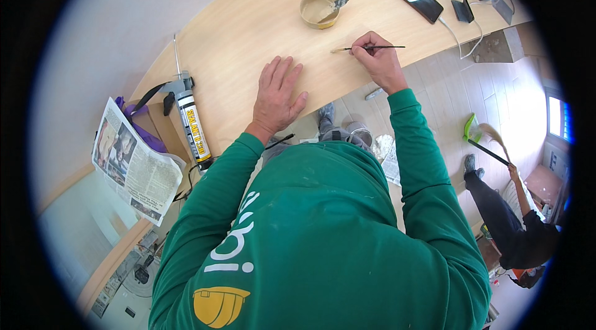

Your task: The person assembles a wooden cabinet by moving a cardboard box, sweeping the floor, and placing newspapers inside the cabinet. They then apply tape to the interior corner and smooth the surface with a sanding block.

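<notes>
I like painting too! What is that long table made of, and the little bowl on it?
The tabletop looks like pale wood or wood-look laminate: fine grain lines, smooth matte surface. The small bowl could be plastic or metal, smeared with beige paste; too coated to tell. The thin brush in the right hand has a dark, slim handle.

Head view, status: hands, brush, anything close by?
Right hand shut on thin brush, tip on wooden counter. Left hand flat, open. Small cup beyond brush, apart.

left hand (277,95) flat, fingers spread, right hand (379,58) pinched closed
</notes>
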Demonstrator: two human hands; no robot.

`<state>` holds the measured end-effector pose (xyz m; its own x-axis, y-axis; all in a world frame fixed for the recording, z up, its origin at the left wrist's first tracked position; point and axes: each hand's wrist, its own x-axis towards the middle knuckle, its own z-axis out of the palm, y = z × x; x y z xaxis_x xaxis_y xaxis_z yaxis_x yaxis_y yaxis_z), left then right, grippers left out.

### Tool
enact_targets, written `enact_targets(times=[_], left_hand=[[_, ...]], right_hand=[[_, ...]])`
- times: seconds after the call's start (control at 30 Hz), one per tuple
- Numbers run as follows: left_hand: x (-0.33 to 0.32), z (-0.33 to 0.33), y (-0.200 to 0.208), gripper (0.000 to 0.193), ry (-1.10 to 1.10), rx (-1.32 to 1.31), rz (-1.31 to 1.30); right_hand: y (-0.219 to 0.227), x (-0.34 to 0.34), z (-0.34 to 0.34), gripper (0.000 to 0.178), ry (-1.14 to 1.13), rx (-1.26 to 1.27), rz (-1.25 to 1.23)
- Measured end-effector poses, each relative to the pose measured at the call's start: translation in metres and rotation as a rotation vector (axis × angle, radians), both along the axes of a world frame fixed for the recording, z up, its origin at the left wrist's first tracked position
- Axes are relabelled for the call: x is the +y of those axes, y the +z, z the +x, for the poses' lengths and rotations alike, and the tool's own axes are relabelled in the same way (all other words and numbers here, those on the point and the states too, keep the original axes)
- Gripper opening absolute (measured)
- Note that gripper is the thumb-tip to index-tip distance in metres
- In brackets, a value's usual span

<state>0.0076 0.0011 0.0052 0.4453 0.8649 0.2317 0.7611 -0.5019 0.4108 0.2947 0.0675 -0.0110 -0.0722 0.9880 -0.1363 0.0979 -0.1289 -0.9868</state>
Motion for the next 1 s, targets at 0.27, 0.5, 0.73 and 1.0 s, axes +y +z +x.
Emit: enact_targets(times=[0.27,0.5,0.73,1.0], left_hand=[[0.000,-0.003,-0.002,0.059,0.000,-0.005,0.004],[0.001,-0.002,-0.001,0.058,0.001,-0.012,0.008],[0.001,-0.004,-0.001,0.060,0.020,-0.010,0.015],[-0.003,-0.008,0.003,0.059,0.027,-0.068,0.026]], right_hand=[[0.007,0.000,-0.002,0.013,-0.030,0.023,-0.024],[-0.007,0.004,0.010,0.010,-0.142,0.140,-0.076],[0.013,-0.009,0.031,0.015,-0.280,0.311,-0.033],[0.072,0.016,-0.002,0.016,-0.226,-0.028,0.222]])
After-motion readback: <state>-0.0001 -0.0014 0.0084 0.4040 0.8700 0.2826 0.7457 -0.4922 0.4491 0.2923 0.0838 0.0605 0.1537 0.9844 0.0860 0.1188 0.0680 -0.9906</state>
